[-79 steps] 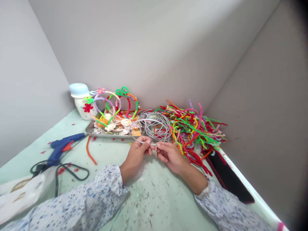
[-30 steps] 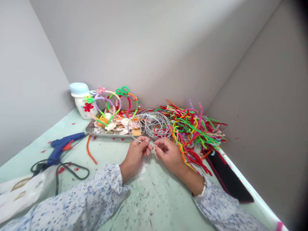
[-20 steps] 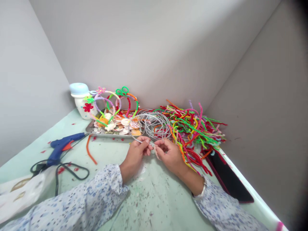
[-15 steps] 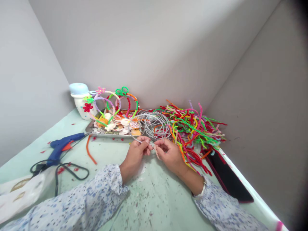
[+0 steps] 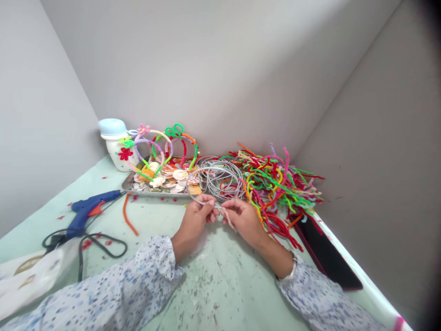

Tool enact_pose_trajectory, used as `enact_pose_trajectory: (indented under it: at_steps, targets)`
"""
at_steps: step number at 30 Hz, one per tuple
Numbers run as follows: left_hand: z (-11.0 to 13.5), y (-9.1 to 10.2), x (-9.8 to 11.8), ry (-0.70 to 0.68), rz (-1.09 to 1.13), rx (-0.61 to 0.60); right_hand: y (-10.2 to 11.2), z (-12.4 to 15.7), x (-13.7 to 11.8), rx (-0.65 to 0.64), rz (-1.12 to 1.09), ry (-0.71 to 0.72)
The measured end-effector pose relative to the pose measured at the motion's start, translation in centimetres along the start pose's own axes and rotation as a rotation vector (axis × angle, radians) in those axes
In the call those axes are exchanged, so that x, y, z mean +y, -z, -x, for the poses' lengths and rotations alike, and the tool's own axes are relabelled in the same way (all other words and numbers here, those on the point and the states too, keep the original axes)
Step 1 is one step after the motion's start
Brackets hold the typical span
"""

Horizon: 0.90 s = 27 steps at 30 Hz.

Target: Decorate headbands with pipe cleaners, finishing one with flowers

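Note:
My left hand is closed, thumb and fingers pinching one end of a thin grey headband that curves up and away over the tray's edge. Just beside it, my right hand pinches a pale pink pipe cleaner against that same end, and its tail hangs below my fingers. Both hands nearly meet above the table. Behind them lies a tangle of bare grey headbands. Where the pipe cleaner meets the band is partly hidden by my fingertips.
A metal tray holds shells and several decorated headbands. A pile of coloured pipe cleaners lies right, a dark phone below it. On the left are a blue glue gun, a white bottle and a plastic bag.
The pale pink pipe cleaner's tail has swung a little to the right under my right hand. My right fingers have shifted slightly; my left hand keeps its grip.

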<state>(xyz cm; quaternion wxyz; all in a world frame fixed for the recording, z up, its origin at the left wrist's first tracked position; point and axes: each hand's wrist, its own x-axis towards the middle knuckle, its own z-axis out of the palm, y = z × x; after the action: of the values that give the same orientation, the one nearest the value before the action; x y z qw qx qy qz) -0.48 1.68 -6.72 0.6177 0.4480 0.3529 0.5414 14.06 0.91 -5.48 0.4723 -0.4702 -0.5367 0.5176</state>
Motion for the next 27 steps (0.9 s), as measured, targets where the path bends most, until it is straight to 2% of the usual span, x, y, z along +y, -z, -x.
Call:
enact_pose_trajectory:
  at_steps: [6, 14, 27]
  targets:
    - [0.2, -0.2, 0.3, -0.028, -0.074, -0.002, 0.4, 0.1, -0.4, -0.036, -0.051, -0.090]
    - [0.4, -0.5, 0.7, -0.051, -0.095, -0.013, 1.1, -0.9, 1.7, -0.103, -0.170, -0.103]
    - [0.0, -0.3, 0.4, -0.053, -0.106, 0.027, 0.7, -0.7, 1.3, -0.142, -0.192, -0.100]
